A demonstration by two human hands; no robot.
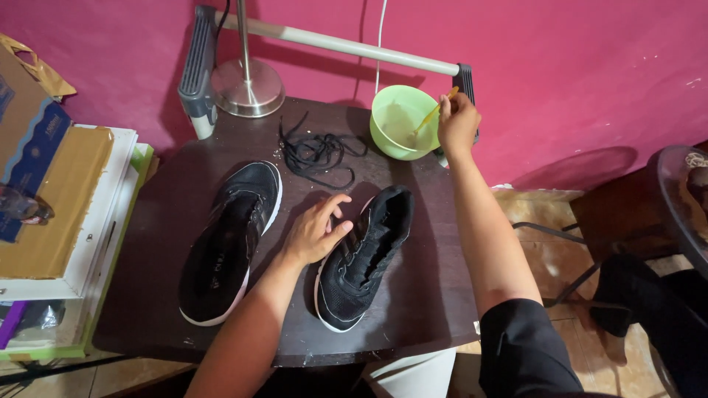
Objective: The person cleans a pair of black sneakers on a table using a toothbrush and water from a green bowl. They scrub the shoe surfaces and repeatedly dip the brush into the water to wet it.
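Two black sneakers with white soles lie on a dark round table (428, 295), both without laces. My left hand (317, 230) rests on the side of the right sneaker (365, 258), fingers spread. The left sneaker (228, 239) lies apart from it, untouched. My right hand (457, 124) is closed on a thin yellow-handled brush (431, 114) whose tip dips into a light green bowl (391, 136) at the table's back edge. Black shoelaces (321, 153) lie in a loose heap between the bowl and the sneakers.
A metal lamp base (247, 88) stands at the back left of the table. A grey bar with dark ends (332, 43) leans on the pink wall. Stacked boxes and boards (59, 199) sit to the left. A dark chair (627, 295) stands to the right.
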